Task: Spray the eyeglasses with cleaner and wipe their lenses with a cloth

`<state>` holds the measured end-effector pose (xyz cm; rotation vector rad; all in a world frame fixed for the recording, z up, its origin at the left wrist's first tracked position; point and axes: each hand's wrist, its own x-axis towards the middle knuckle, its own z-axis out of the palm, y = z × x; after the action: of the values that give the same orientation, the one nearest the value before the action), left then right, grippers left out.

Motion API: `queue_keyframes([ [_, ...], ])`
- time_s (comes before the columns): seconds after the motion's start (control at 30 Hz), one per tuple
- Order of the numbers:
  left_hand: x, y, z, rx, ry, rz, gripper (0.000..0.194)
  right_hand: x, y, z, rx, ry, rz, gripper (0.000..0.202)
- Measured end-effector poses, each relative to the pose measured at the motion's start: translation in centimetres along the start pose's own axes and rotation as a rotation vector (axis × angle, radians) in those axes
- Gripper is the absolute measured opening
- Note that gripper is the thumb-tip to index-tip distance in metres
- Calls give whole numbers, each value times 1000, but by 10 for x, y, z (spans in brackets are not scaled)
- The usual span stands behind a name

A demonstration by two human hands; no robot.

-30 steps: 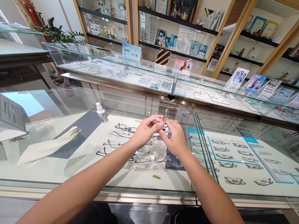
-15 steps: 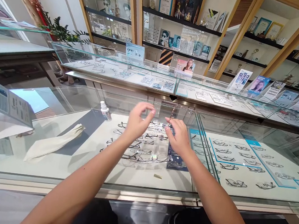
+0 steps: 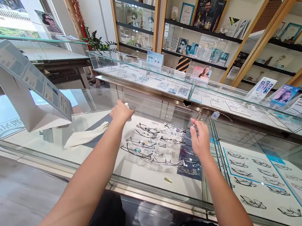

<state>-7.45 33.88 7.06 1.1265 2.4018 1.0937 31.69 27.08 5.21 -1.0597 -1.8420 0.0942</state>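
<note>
My left hand [image 3: 122, 112] is closed around a small white spray bottle [image 3: 127, 105] on the glass counter; only its top and part of one side show. In my right hand [image 3: 200, 137], a thin-framed pair of eyeglasses [image 3: 200, 114] is pinched between thumb and fingers, one temple reaching right with a small white tag [image 3: 215, 115] on it. The lenses are hard to make out. A cream cleaning cloth [image 3: 86, 135] lies on the counter left of my left forearm. Between my arms, several pairs of glasses [image 3: 148, 129] sit in rows under the glass.
A folded display stand [image 3: 48, 91] stands at the left of the counter. A small gold piece [image 3: 168, 180] lies near the front edge. More frames fill the case [image 3: 252, 202] to the right. Behind runs another glass showcase [image 3: 165, 79] with cards on top.
My left hand has moved left and closed on the spray bottle. My right hand has shifted slightly right in view, with the eyeglasses still in it. The view has turned left.
</note>
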Motion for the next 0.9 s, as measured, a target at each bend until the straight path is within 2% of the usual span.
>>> queue_keyframes([
  [0.13, 16, -11, 7, -119, -99, -74, 65, 2, 3, -1, 0, 32, -10, 37],
  [0.3, 19, -17, 11, -188, -128, -51, 60, 4, 4, -4, 8, 48, -4, 37],
  [0.43, 7, -2, 11, -355, -122, 74, 48, 4, 2, -5, 24, 64, -2, 36],
  [0.5, -6, 12, 10, -464, -169, 157, 39, 4, -1, -5, 39, 65, -3, 35],
  [0.57, -25, 28, 7, -651, -292, 234, 35, 4, -5, -4, 58, 49, 0, 35],
  [0.63, -48, 43, 3, -928, -508, 297, 33, 3, -9, -3, 82, 17, 0, 36],
  [0.7, -73, 55, -1, -1106, -742, 328, 35, 1, -14, -2, 115, -13, 0, 36],
  [0.8, -105, 67, -2, -1132, -974, 324, 71, -1, -23, -1, 195, -58, 6, 35],
  [0.9, -127, 73, 3, -1110, -1082, 298, 87, -2, -31, -1, 289, -125, 21, 34],
])
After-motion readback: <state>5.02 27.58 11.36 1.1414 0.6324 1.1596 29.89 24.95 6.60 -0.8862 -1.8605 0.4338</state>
